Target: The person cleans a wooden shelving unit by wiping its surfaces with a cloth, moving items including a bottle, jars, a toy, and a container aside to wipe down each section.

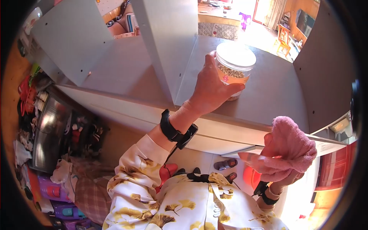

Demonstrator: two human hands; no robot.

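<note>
My left hand is wrapped round a clear jar with a white lid. Small light-brown grains or pieces fill its upper part, and an orange label with pink marks runs round it. The jar appears upright at the shelf; whether its base touches the surface I cannot tell. Lower on the right, my right hand holds a crumpled pink cloth. The cloth covers much of that hand, while some fingers show at its left side.
A grey upright panel divides the shelf, and another side panel closes the right. Below at left stands a dark glossy appliance or case amid clutter. Slippers and a red container are on the floor. Beyond, a person sits partly visible.
</note>
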